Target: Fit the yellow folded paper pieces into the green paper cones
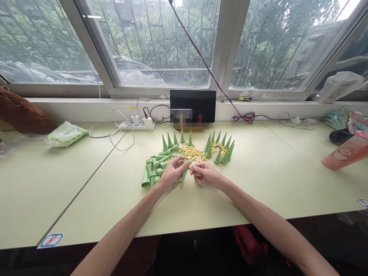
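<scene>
My left hand (173, 171) is closed on a green plastic spike (184, 176), its pointed end tilted down toward me. Close to the wide end of that spike, my right hand (205, 173) pinches a small yellow plastic piece (191, 168). Just beyond both hands lies a loose pile of yellow pieces (195, 152). Several green spikes lie on their sides in a heap (149, 173) by my left hand. Other spikes stand point up behind the pile, and a further group of upright spikes (224, 153) curves around more yellow pieces on the right.
A dark tablet (192, 103) leans on a stand at the back. To its left are a power strip (138, 123) and looping cables. A green packet (67, 133) lies at the left, and a pink tumbler (343, 151) lies at the right. A bundled wire (244, 117) rests near the window.
</scene>
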Available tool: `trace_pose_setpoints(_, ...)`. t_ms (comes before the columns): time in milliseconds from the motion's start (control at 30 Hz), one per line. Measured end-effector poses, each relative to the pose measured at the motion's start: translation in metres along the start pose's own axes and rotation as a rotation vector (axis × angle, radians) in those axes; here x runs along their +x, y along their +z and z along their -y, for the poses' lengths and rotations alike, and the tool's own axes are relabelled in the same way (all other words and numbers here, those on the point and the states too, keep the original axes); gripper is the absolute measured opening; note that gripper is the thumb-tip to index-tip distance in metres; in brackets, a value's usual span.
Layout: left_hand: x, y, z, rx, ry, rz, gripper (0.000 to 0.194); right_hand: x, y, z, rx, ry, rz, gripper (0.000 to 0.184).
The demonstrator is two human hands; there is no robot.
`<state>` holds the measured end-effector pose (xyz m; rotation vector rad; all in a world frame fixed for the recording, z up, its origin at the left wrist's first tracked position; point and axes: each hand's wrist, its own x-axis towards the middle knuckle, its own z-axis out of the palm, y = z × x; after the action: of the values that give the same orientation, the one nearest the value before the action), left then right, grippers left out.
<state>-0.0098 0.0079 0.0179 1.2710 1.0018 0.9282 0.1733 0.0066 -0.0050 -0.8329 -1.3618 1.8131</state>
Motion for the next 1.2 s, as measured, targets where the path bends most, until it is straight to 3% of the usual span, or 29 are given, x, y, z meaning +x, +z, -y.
trace_pose_setpoints(167, 0.0, 0.0, -0.001, -0.013, 0.014, 0.03, 0.043, -0.002, -0.003, 0.003, 0.229, 0.132, 0.062, 0.039)
trace_pose_setpoints(333, 0.001, 0.001, 0.001, -0.02, 0.029, 0.011, 0.042, 0.0, -0.003, 0.002, 0.195, 0.127, 0.036, 0.04)
trace_pose_setpoints(467, 0.003, 0.002, 0.002, -0.042, 0.032, -0.06, 0.044, 0.003, 0.002, -0.001, -0.057, -0.031, -0.115, 0.044)
trace_pose_setpoints(600, 0.004, 0.005, 0.001, -0.115, 0.055, -0.101, 0.044, 0.003, 0.006, -0.005, -0.269, -0.262, -0.282, 0.035)
trace_pose_setpoints(733, 0.005, 0.003, 0.0, -0.184, 0.037, -0.118, 0.043, 0.0, 0.007, -0.007, -0.457, -0.41, -0.354, 0.028)
trace_pose_setpoints(867, 0.007, 0.002, 0.001, -0.229, 0.015, -0.123, 0.043, -0.002, 0.008, -0.007, -0.533, -0.461, -0.355, 0.025)
trace_pose_setpoints(1200, 0.004, 0.004, 0.0, -0.2, -0.003, -0.047, 0.041, -0.001, 0.007, -0.008, -0.484, -0.504, -0.363, 0.03)
